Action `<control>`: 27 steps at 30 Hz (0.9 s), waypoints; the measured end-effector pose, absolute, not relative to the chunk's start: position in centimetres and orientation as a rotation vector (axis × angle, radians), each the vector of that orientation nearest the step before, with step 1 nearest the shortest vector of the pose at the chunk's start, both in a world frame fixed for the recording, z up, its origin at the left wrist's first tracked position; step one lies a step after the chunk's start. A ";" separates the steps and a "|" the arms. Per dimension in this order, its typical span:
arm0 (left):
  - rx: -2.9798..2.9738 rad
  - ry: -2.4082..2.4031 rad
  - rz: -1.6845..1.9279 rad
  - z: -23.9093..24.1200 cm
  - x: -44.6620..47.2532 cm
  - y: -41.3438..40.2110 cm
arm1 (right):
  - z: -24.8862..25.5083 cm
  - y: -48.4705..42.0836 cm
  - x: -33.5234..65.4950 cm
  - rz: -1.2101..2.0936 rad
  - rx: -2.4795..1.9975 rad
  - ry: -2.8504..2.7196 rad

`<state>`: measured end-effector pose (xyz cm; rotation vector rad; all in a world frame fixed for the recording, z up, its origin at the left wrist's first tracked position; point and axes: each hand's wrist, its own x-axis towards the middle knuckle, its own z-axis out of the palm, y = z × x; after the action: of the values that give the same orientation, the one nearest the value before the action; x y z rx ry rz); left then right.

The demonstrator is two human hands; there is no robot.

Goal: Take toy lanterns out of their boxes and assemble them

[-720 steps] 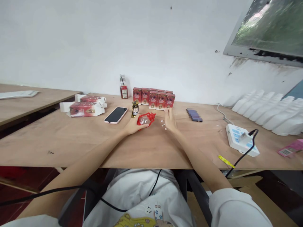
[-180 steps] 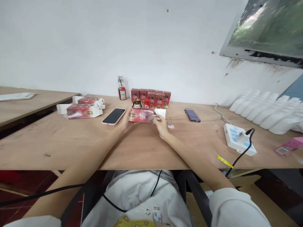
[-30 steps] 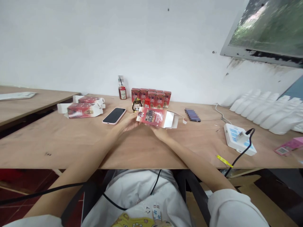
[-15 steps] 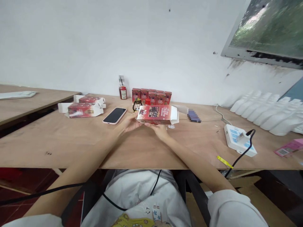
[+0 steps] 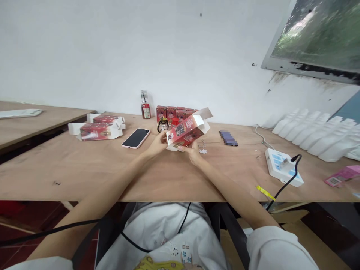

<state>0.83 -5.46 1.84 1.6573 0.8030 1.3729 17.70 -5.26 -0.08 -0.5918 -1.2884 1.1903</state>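
Between my hands a red printed carton (image 5: 187, 130) is held tilted above the table, its right end raised with white flaps standing out. My left hand (image 5: 158, 145) grips the carton's lower left end. My right hand (image 5: 191, 153) holds it from below, thumb on the near side. Just behind the carton stand a small glass jar with a dark handle (image 5: 162, 125) and a red cap (image 5: 174, 121). Small red boxes (image 5: 171, 111) stand in rows against the wall, partly hidden by the carton. Two more red cartons with open white flaps (image 5: 96, 131) lie on the left.
A phone (image 5: 136, 138) lies left of my hands, and a dark blue blurred object (image 5: 228, 138) to the right. A bottle (image 5: 145, 110) stands by the wall. Rightward are a power strip (image 5: 284, 167) with a black cable, a yellow strip (image 5: 266, 192), white bottles (image 5: 323, 137) and a pink box (image 5: 341, 175).
The carton has turned from nearly level to tilted, its right end swinging upward and its left end dropping slightly. Both hands have kept hold of it.
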 end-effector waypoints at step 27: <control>1.924 0.812 1.688 2.8 1.3 -8.5 | 1.4 -6.5 17.1 1.259 -0.450 -1.269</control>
<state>1.33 -8.52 2.75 1.9238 0.8123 1.6880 17.13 -6.52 1.37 -0.4504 -1.2690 1.2588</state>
